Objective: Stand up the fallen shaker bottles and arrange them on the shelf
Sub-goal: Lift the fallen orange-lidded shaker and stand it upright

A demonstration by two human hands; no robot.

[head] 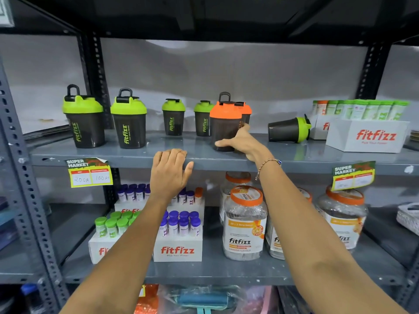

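On the grey upper shelf (127, 155) several dark shaker bottles stand upright: two large green-lidded ones (84, 118) (128, 121) at left and two small green-lidded ones (173, 117) (203, 120) behind. My right hand (240, 141) grips the lower body of an upright orange-lidded shaker (224, 125); a second orange-lidded shaker (245, 112) stands just behind it, mostly hidden. One green-lidded shaker (288, 130) lies on its side to the right, lid pointing right. My left hand (170, 171) rests flat on the shelf's front edge, holding nothing.
White fitfizz boxes (367, 137) of green tubes stand at the upper shelf's right end. The lower shelf holds boxes of purple and green tubes (178, 236) and large orange-lidded jars (244, 223). Price tags (89, 173) hang on the shelf edge. Steel uprights (29, 200) frame the rack.
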